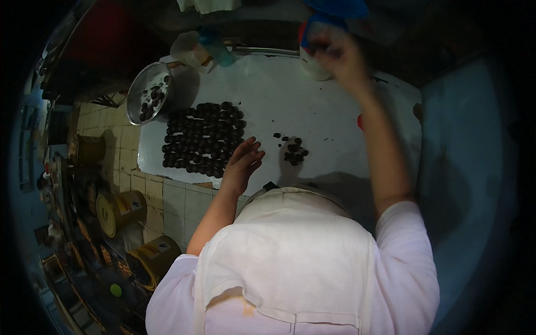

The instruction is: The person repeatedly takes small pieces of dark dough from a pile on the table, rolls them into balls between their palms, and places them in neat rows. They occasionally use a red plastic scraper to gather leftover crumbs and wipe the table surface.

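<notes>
Rows of small dark brown balls [203, 140] cover the left part of the white tabletop [259, 92]. My left hand [243, 161] rests by their right edge, fingers apart and slightly curled, with nothing visible in it. To its right lies a small heap of dark lumps [295, 153] with crumbs around it. My right hand [333, 52] is raised at the far side, blurred, over or in front of a whitish container [314, 69] with blue and red parts; whether it holds something cannot be made out. A metal bowl [140, 94] with several dark balls stands at the far left corner.
A translucent plastic jug [188, 48] and a teal bottle [222, 52] stand at the far edge. A small red object [360, 122] lies beside my right forearm. Yellow buckets [121, 212] stand on the tiled floor at left. A blue wall [456, 146] borders the table's right side.
</notes>
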### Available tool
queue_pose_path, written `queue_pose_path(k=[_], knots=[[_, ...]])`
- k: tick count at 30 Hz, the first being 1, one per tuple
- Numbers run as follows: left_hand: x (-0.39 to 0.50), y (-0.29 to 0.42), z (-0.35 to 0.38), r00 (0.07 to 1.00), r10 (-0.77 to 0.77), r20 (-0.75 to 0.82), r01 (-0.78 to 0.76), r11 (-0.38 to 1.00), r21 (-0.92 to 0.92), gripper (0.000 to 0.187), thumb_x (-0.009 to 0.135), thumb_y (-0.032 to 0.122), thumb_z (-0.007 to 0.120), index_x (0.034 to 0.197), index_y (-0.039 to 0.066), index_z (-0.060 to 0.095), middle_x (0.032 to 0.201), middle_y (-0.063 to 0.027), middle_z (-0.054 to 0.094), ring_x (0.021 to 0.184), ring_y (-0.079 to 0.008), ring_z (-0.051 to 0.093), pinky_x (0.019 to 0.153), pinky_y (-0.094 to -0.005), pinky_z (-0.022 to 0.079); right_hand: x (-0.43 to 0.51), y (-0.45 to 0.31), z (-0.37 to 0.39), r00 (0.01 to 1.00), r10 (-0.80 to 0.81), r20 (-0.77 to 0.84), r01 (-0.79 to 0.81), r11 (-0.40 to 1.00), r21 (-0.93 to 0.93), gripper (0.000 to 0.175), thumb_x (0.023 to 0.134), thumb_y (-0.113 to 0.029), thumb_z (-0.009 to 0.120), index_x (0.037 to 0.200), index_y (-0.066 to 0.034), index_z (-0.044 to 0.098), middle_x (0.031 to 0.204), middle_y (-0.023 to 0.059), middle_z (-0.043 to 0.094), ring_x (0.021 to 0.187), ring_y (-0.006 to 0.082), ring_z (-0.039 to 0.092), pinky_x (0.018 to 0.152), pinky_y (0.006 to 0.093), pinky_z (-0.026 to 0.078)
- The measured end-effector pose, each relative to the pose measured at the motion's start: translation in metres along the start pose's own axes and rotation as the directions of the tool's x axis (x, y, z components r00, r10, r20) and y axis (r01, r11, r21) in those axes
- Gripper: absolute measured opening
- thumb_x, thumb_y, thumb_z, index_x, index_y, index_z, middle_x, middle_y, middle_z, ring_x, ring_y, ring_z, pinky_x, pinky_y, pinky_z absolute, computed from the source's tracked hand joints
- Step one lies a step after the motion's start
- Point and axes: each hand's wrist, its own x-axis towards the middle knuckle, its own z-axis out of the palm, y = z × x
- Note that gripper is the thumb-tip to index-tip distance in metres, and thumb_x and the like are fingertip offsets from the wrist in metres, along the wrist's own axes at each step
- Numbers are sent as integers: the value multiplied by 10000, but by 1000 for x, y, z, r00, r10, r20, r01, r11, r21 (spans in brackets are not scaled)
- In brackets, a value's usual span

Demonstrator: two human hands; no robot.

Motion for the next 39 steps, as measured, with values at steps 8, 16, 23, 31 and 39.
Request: queue_pose_path(k=[8, 16, 23, 31, 39], knots=[[-1, -3, -7, 999, -44, 11, 43, 998, 55, 621, 959, 186, 661, 1535, 102, 445, 1512, -100, 514, 1334, -238, 557, 1101, -408, 407, 129, 6, -69, 974, -90, -210, -20, 882, -471, 429, 758, -110, 820, 1169, -49, 711, 1044, 178, 757, 948, 347, 740, 850, 428, 584], [2, -5, -12, 998, -61, -3, 61, 997, 54, 607, 969, 183, 653, 1534, 100, 448, 1503, -93, 526, 1340, -228, 560, 1088, -399, 412, 140, 21, -71, 936, -301, -182, 108, 740, -664, 469, 767, -211, 852, 1182, -44, 713, 1147, 177, 739, 1085, 342, 697, 958, 439, 538], [4, -5, -10, 997, -73, 0, 73, 995, 75, 583, 980, 182, 642, 1528, 109, 458, 1503, -92, 528, 1329, -228, 563, 1090, -400, 415, 142, 12, -85, 926, -295, -235, 73, 752, -655, 402, 803, -265, 830, 1140, -62, 745, 1105, 166, 746, 1068, 355, 681, 936, 446, 532], [7, -7, -10, 996, -83, 30, 81, 995, 64, 565, 986, 194, 640, 1519, 114, 471, 1482, -79, 542, 1316, -222, 564, 1091, -405, 419, 137, 18, -86, 940, -258, -222, 36, 725, -688, 331, 814, -285, 816, 1065, -73, 778, 1045, 162, 758, 1031, 363, 688, 932, 457, 528], [6, -7, -9, 996, -84, 22, 82, 995, 62, 573, 981, 199, 645, 1520, 112, 471, 1471, -80, 549, 1308, -222, 567, 1095, -406, 415, 129, 1, -79, 971, -43, -233, -105, 803, -587, 322, 817, -289, 805, 1061, -80, 787, 1013, 162, 761, 1017, 356, 692, 913, 462, 538]])
